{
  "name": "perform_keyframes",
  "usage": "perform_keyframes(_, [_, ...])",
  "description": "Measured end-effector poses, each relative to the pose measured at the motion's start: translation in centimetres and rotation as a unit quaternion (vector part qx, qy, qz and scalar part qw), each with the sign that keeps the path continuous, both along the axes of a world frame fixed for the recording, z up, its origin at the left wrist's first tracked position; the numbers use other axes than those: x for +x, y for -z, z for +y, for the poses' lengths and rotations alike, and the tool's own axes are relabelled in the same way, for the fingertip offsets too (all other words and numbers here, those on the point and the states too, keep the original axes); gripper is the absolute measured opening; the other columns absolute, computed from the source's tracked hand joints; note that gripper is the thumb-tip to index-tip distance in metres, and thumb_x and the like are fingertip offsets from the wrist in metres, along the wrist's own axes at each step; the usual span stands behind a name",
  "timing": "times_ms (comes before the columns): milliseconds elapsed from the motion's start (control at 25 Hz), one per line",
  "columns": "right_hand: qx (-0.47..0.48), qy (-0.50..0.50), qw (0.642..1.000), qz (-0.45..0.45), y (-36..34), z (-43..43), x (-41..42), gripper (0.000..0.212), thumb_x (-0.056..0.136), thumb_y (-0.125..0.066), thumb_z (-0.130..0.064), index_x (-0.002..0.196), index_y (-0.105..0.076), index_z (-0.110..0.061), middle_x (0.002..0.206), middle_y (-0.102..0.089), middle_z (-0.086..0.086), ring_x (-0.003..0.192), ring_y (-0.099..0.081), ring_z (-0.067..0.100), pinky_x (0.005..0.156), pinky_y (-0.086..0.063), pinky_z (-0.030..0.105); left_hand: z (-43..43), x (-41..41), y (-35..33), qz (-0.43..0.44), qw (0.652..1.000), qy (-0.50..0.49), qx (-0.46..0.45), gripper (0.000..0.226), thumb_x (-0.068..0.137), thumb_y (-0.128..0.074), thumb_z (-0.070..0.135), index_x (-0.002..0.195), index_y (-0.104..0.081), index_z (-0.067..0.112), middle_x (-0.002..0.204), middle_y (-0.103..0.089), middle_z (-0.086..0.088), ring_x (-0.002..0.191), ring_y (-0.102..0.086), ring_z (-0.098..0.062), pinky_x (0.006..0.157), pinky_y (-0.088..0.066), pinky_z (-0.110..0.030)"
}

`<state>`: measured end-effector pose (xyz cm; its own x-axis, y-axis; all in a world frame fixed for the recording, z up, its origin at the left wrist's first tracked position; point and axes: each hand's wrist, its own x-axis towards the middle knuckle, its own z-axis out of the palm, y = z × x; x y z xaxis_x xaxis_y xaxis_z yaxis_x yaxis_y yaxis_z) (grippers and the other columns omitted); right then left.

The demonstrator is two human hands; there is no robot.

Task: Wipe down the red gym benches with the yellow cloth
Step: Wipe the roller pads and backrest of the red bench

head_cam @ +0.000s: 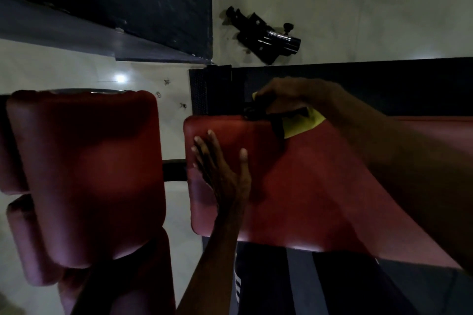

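nearest, left hand (pixel 221 171) flat on the red bench (pixel 294 186), fingers straight and spread, pressing the pad near its end, gripping nothing. further along, right hand (pixel 289 96) curled over the yellow cloth (pixel 303 126), bunching it against the bench's far edge. off to the left, a second red bench (pixel 84 169), untouched. beyond, lying on the pale floor (pixel 358 7), a black metal fitting (pixel 271 38).

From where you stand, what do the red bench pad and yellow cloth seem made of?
Bench pad: probably vinyl or faux leather over foam; smooth, slightly glossy, light glints on its rounded edge. Cloth: soft fabric, perhaps microfibre; matte, crumpled in the right hand.
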<state>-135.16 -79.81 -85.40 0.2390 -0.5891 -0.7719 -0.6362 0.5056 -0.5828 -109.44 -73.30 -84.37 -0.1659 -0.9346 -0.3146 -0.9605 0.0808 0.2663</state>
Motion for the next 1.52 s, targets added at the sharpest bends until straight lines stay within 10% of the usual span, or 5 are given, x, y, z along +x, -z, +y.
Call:
perform_keyframes(120, [0.004,0.011,1.000,0.001,0.6,1.3,0.3,0.055,0.087,-0.064,-0.063,0.132,-0.060,-0.031,0.118,-0.064,-0.004,0.104,-0.061,0.021,0.085,-0.047,0.032,-1.0,-0.7,1.1,0.030,0.999,0.015,-0.032,0.069,0.101,-0.038,0.057,0.159,-0.028,0.022,0.168,-0.012,-0.014,0.156,-0.003,-0.028,0.124,-0.005,-0.054])
perform_keyframes(440, [0.019,0.019,0.999,0.028,-1.7,5.8,-5.4,0.041,0.090,-0.066,-0.056,0.119,-0.070,-0.028,0.087,-0.063,-0.009,0.075,-0.057,0.008,0.064,-0.038,0.027,-2.6,-4.4,2.6,0.017,0.984,0.150,-0.092,0.046,0.099,-0.047,0.046,0.132,-0.062,0.019,0.143,-0.055,-0.005,0.146,-0.035,-0.027,0.121,-0.018,-0.047])
perform_keyframes(640, [-0.062,-0.003,0.993,0.100,-2.0,6.2,-3.2,0.045,0.093,-0.052,-0.066,0.117,-0.064,-0.029,0.116,-0.062,0.006,0.109,-0.062,0.031,0.083,-0.046,0.038,-2.4,-4.5,2.8,-0.003,0.982,0.154,-0.108,0.044,0.096,-0.049,0.043,0.131,-0.062,0.020,0.141,-0.055,-0.006,0.145,-0.036,-0.029,0.121,-0.017,-0.048])
perform_keyframes(1360, [0.016,0.062,0.973,0.220,-3.6,13.9,-7.8,0.064,0.094,-0.048,-0.061,0.150,-0.039,-0.031,0.147,-0.046,0.005,0.131,-0.049,0.037,0.101,-0.041,0.052,-2.0,-4.5,2.0,0.004,0.982,0.158,-0.102,0.048,0.105,-0.039,0.048,0.140,-0.056,0.020,0.152,-0.046,-0.009,0.148,-0.032,-0.028,0.122,-0.014,-0.054])
perform_keyframes(1520, [0.050,0.145,0.938,0.311,-3.1,15.7,-8.4,0.054,0.092,-0.049,-0.061,0.130,-0.060,-0.024,0.130,-0.057,0.009,0.121,-0.054,0.039,0.095,-0.043,0.049,2.3,-6.8,1.0,0.017,0.982,0.185,-0.044,0.064,0.099,-0.040,0.060,0.153,-0.041,0.025,0.163,-0.029,-0.007,0.155,-0.015,-0.027,0.123,0.002,-0.054])
